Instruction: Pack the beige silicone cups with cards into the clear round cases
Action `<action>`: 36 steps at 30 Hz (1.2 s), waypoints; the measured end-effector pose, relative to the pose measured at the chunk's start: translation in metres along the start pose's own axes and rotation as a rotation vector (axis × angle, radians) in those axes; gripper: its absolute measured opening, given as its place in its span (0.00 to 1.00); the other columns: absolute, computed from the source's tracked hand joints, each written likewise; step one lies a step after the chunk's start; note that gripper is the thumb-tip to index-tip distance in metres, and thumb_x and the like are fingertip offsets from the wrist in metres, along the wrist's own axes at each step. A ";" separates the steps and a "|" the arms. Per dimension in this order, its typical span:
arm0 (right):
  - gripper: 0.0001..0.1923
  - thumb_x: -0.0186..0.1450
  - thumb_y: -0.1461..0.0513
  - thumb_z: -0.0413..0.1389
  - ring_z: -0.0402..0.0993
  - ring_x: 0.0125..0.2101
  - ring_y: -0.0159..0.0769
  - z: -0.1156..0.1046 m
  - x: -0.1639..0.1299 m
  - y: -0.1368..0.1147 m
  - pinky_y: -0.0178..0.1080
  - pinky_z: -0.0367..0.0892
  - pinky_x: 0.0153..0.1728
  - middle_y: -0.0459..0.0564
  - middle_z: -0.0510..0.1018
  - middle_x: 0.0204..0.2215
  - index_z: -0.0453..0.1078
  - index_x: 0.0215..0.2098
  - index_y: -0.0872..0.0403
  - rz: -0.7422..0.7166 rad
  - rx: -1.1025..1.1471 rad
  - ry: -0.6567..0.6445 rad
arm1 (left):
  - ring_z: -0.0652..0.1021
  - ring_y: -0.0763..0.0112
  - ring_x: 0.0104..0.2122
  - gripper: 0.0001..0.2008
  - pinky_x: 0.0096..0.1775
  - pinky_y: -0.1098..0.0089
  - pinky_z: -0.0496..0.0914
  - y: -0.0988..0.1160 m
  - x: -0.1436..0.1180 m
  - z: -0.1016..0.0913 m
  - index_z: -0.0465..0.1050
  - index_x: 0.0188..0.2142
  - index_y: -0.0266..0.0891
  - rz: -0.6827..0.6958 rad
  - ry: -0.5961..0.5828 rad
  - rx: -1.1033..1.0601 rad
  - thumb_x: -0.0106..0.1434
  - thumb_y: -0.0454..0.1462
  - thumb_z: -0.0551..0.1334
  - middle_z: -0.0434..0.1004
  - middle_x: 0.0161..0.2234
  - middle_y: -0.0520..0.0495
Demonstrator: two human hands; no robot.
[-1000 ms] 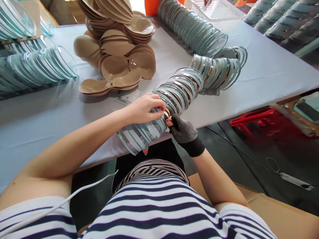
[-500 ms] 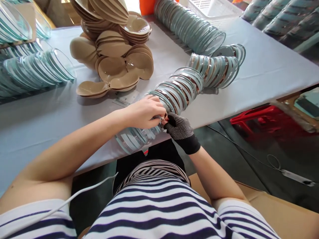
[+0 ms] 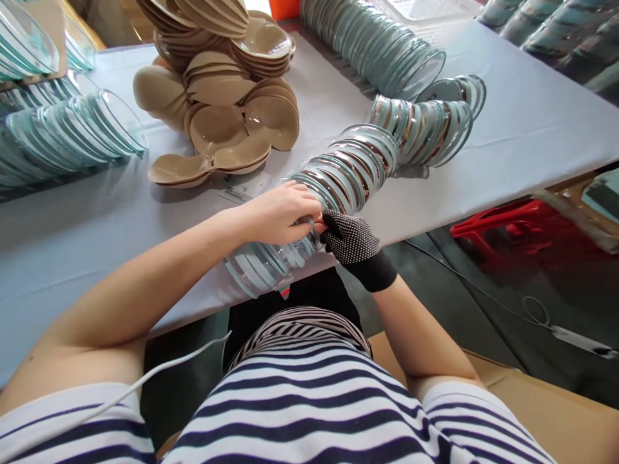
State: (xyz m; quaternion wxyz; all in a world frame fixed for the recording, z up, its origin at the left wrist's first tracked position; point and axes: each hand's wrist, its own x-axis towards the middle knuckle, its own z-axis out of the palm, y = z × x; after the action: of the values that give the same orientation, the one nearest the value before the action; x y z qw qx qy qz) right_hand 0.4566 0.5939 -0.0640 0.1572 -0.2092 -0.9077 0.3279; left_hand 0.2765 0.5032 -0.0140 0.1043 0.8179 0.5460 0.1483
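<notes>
A packing workshop: long nested rows of clear plastic lids (image 3: 377, 45) and heaps of tan trays (image 3: 227, 77) crowd the cloth-covered surface (image 3: 532, 129)

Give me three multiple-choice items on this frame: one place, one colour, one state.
1. Where does the long nested row of clear plastic lids lie?
A. on the floor
B. on the pale table, near end past its edge
C. in a basket

2. What colour is the pile of shallow moulded trays?
A. tan
B. red
C. black

3. How is the right hand covered?
A. bare
B. black dotted glove
C. white mitten

Answers:
1 B, the row runs diagonally over the tabletop edge.
2 A, the trays are beige-brown.
3 B, unlike the bare left hand gripping the row.
</notes>
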 end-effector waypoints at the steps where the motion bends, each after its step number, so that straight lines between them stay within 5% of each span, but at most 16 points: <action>1: 0.12 0.70 0.58 0.50 0.75 0.33 0.36 0.000 -0.001 -0.001 0.36 0.66 0.37 0.51 0.80 0.34 0.73 0.38 0.54 -0.019 -0.003 0.007 | 0.73 0.65 0.37 0.05 0.46 0.63 0.66 0.000 0.000 0.000 0.70 0.31 0.41 -0.001 0.005 -0.003 0.61 0.33 0.57 0.74 0.31 0.48; 7: 0.11 0.67 0.56 0.56 0.75 0.36 0.38 -0.009 -0.009 -0.008 0.36 0.66 0.36 0.53 0.79 0.38 0.73 0.40 0.56 -0.019 -0.088 -0.090 | 0.70 0.55 0.52 0.09 0.56 0.53 0.64 -0.008 0.001 0.001 0.74 0.42 0.40 -0.071 0.144 0.023 0.63 0.41 0.63 0.71 0.49 0.40; 11: 0.11 0.67 0.57 0.57 0.77 0.34 0.37 -0.009 -0.007 -0.012 0.35 0.64 0.35 0.51 0.81 0.35 0.73 0.43 0.55 0.020 -0.129 -0.244 | 0.68 0.56 0.57 0.17 0.58 0.55 0.64 -0.017 0.006 -0.002 0.70 0.52 0.41 -0.082 0.093 0.002 0.65 0.42 0.63 0.69 0.56 0.39; 16: 0.14 0.67 0.52 0.57 0.78 0.31 0.39 0.007 -0.014 -0.014 0.34 0.58 0.28 0.51 0.82 0.31 0.74 0.41 0.54 0.027 -0.372 -0.066 | 0.62 0.46 0.65 0.31 0.62 0.45 0.57 0.012 -0.024 -0.002 0.64 0.61 0.39 -0.176 0.028 0.178 0.63 0.49 0.65 0.63 0.64 0.35; 18: 0.16 0.69 0.50 0.54 0.77 0.28 0.37 0.008 -0.018 -0.015 0.34 0.56 0.26 0.51 0.82 0.28 0.75 0.38 0.53 -0.082 -0.433 -0.001 | 0.57 0.43 0.67 0.39 0.63 0.42 0.54 0.025 -0.049 0.001 0.58 0.66 0.40 -0.232 -0.020 0.228 0.60 0.50 0.67 0.56 0.68 0.35; 21: 0.24 0.71 0.47 0.49 0.72 0.22 0.35 -0.008 -0.011 -0.021 0.36 0.54 0.25 0.50 0.78 0.21 0.73 0.27 0.52 -0.272 -0.499 0.084 | 0.56 0.47 0.68 0.38 0.65 0.43 0.51 0.028 -0.086 0.000 0.54 0.68 0.45 -0.286 -0.087 0.252 0.61 0.43 0.66 0.52 0.70 0.42; 24: 0.27 0.71 0.45 0.46 0.68 0.21 0.34 -0.037 0.031 -0.032 0.36 0.55 0.26 0.50 0.76 0.19 0.71 0.24 0.52 -0.368 -0.519 0.189 | 0.57 0.51 0.68 0.36 0.66 0.44 0.48 0.020 -0.111 -0.005 0.54 0.68 0.48 -0.330 -0.104 0.246 0.63 0.38 0.63 0.54 0.70 0.46; 27: 0.23 0.70 0.47 0.48 0.75 0.29 0.39 -0.044 0.109 -0.045 0.36 0.58 0.29 0.53 0.80 0.28 0.75 0.33 0.54 -0.361 -0.585 0.146 | 0.56 0.50 0.69 0.35 0.65 0.40 0.47 0.017 -0.116 -0.003 0.54 0.69 0.47 -0.384 -0.062 0.251 0.63 0.37 0.62 0.53 0.70 0.44; 29: 0.17 0.70 0.53 0.51 0.77 0.38 0.43 -0.027 0.168 -0.052 0.37 0.62 0.35 0.56 0.82 0.38 0.77 0.41 0.56 -0.361 -0.643 0.016 | 0.54 0.48 0.69 0.35 0.64 0.36 0.48 0.020 -0.112 0.002 0.54 0.69 0.46 -0.416 -0.037 0.260 0.64 0.37 0.61 0.51 0.71 0.42; 32: 0.15 0.67 0.59 0.56 0.78 0.44 0.43 0.018 0.237 -0.061 0.37 0.65 0.41 0.56 0.82 0.46 0.76 0.49 0.55 -0.376 -0.701 -0.371 | 0.54 0.48 0.69 0.35 0.63 0.33 0.50 0.025 -0.104 0.009 0.54 0.69 0.45 -0.433 -0.013 0.257 0.64 0.37 0.61 0.50 0.71 0.42; 36: 0.11 0.67 0.63 0.55 0.79 0.39 0.36 0.067 0.260 -0.070 0.34 0.67 0.41 0.54 0.83 0.37 0.79 0.39 0.61 -0.398 -0.752 -0.507 | 0.55 0.48 0.69 0.33 0.62 0.32 0.53 0.025 -0.105 0.011 0.54 0.68 0.44 -0.410 0.019 0.212 0.65 0.37 0.60 0.51 0.71 0.42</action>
State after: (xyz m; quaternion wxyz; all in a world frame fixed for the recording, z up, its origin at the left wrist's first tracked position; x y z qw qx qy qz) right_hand 0.1846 0.6351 -0.0282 -0.0951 0.0121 -0.9952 -0.0181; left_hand 0.2637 0.3969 -0.0293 0.0406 0.6949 0.7142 0.0733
